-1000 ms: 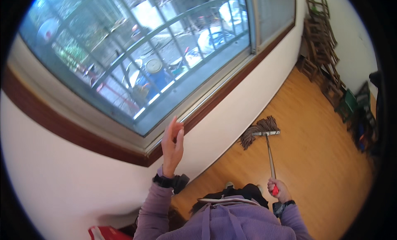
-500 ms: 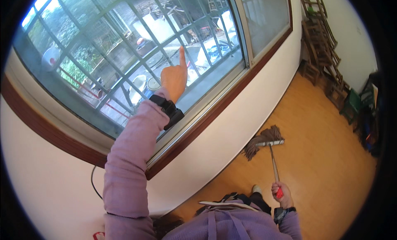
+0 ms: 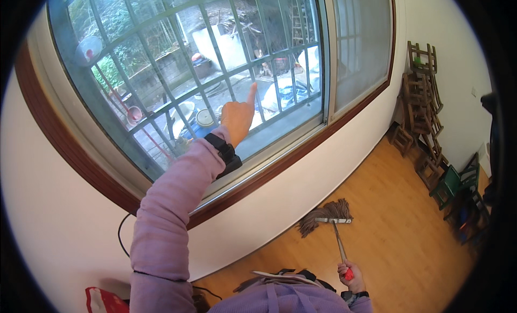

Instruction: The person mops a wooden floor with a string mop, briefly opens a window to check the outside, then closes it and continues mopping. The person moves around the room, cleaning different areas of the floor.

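one left hand (image 3: 237, 119) has risen, pointing, perhaps touching window bars (image 3: 202, 88).

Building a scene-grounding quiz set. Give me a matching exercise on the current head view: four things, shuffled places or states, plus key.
Things
1. Left hand
2. Right hand
3. Mop head
4. Wooden chairs

Places or states
A. Piled up beside the white wall, at the right of the view
B. Closed around the mop handle
C. Index finger extended, in front of the barred window
D. Strands splayed on the floor

Pairs
1-C, 2-B, 3-D, 4-A
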The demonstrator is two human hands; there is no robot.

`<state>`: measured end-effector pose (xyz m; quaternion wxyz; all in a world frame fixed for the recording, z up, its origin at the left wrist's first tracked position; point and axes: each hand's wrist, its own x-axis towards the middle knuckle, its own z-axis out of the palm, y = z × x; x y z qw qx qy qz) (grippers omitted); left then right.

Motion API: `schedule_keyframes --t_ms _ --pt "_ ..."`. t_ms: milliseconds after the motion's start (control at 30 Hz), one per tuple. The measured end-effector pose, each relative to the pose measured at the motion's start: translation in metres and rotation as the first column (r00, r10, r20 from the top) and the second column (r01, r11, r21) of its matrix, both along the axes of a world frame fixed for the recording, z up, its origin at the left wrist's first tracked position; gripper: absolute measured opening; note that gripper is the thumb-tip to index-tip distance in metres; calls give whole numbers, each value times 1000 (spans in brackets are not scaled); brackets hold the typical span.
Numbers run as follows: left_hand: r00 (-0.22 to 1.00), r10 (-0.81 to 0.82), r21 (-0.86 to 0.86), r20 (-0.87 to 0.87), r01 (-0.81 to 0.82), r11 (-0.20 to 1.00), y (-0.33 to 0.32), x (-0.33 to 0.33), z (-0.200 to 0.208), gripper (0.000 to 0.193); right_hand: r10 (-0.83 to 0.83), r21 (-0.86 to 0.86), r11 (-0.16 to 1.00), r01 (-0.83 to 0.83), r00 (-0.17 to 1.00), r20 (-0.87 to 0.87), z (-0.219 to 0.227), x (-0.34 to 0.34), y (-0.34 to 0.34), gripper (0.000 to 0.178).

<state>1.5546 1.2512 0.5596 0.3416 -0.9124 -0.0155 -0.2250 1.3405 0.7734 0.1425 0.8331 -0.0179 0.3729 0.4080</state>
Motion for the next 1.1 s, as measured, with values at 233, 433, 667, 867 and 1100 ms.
schedule_keyframes --t_ms 233,433,667,867,1100 --pt "963 64 46 -262 -53 998 7 -25 -55 87 -137 71 989 132 988 66 -22 10 -13 25" --pt "964 -168 -396 -205 75 915 9 -42 -84 72 -65 -33 997 63 995 -72 -42 19 -24 19" --pt "839 -508 -892 196 368 264 -58 -89 -175 6 -273 158 952 264 961 40 22 60 26 15" --pt "833 -548 -937 -71 -244 -249 -127 -147 -243 27 185 -84 982 -171 956 226 44 92 93 18" --pt "483 -846 -959 -228 -263 108 -139 -147 -296 48 549 254 741 -622 779 305 -19 94 177 30"
